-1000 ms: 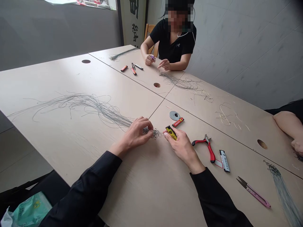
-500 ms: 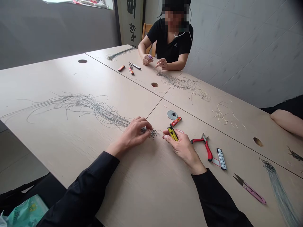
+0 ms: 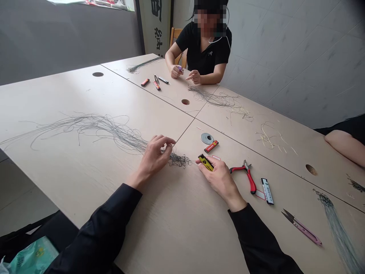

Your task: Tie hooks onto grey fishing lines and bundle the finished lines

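Left hand [image 3: 155, 160] open, fingers spread, beside wire tangle [image 3: 179, 161]; right hand [image 3: 219, 179] clamped on yellow case [image 3: 205, 162] (partly hidden, print unreadable).

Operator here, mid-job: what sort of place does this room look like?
Probably a small hand-work workroom, not a home: joined laminate tables with round holes, red-handled pliers and pink thread snips set out, and loose fine dark strands spread along the tables, with a co-worker seated across.
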